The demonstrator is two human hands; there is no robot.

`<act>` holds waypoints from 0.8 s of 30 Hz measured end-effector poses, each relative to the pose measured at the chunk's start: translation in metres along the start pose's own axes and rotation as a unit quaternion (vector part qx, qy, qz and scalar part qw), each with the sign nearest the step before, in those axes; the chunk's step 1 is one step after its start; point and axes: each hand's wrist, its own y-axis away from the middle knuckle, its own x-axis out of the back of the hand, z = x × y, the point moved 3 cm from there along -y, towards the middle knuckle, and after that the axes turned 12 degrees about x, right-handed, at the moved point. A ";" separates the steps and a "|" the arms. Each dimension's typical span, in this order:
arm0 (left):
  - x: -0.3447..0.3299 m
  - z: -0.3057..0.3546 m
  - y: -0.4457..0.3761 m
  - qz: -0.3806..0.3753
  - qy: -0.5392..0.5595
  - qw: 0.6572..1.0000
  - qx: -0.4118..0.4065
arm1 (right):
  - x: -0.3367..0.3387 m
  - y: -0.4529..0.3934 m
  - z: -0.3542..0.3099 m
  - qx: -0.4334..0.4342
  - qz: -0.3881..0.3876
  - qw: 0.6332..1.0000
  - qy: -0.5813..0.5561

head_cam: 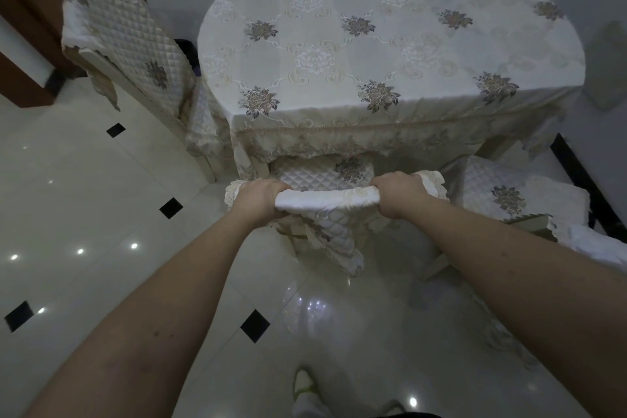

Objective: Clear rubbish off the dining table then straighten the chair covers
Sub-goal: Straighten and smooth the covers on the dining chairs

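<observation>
Hands: left hand [259,195] & right hand [395,193] each curled round top edge of chair cover [325,202].
Cover: on chair back, just in front of bench [390,44].
Risk: uneven pull w/ one hand skews cover, lace trim [432,181] may bunch.
Rubbish: none seen on bench.

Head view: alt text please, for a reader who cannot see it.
Both hands, left hand and right hand, grip the cover on a chair back pushed against a dining table draped in a floral tablecloth. More covered chairs stand around.
</observation>
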 end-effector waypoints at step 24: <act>0.009 -0.004 -0.005 -0.026 0.035 0.999 -0.014 | -0.003 0.002 0.000 -0.045 0.086 0.995 -0.038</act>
